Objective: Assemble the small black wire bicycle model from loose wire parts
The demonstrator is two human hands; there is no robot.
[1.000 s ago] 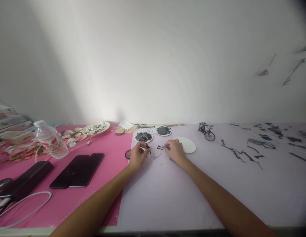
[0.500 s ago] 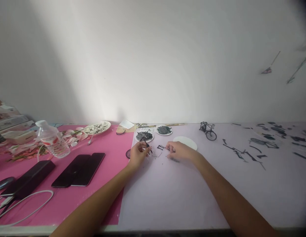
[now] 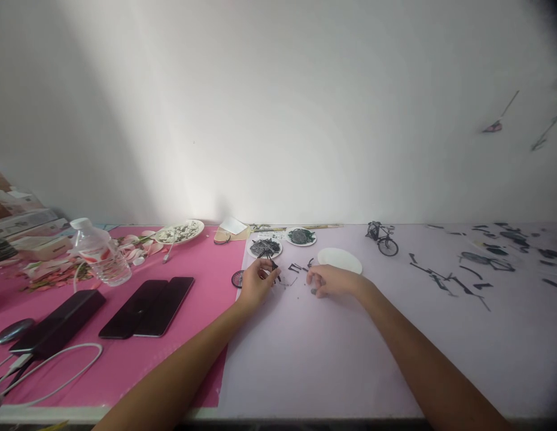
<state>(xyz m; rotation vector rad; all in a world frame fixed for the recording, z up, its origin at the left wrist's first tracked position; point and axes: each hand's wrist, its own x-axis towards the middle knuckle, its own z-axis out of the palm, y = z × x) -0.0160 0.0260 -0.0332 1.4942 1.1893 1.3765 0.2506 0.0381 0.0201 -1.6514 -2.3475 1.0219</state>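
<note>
My left hand (image 3: 258, 286) is closed, thumb and fingers pinching a thin black model-bicycle part (image 3: 274, 264) that sticks up past the fingertips. Behind it, a small spoked wheel (image 3: 237, 279) lies at the edge of the pink surface. My right hand (image 3: 334, 280) rests low over the pale surface with its fingers curled together. A small dark piece (image 3: 313, 291) shows at those fingertips; its kind is too small to tell. Between both hands lie black angular parts (image 3: 295, 267) and thin wire-like bits (image 3: 291, 282).
A plate of black parts (image 3: 265, 255), a second plate (image 3: 300, 244) and a white plate (image 3: 340, 251) stand behind the hands. Right of them is a small model bicycle (image 3: 382, 238), then scattered black parts (image 3: 440, 278). On the left are phones (image 3: 148, 308) and a water bottle (image 3: 99, 251).
My right fingers have curled down onto the small dark piece that lay beneath them. My left hand keeps its pinch on the black part, turned slightly. The view has shifted a little.
</note>
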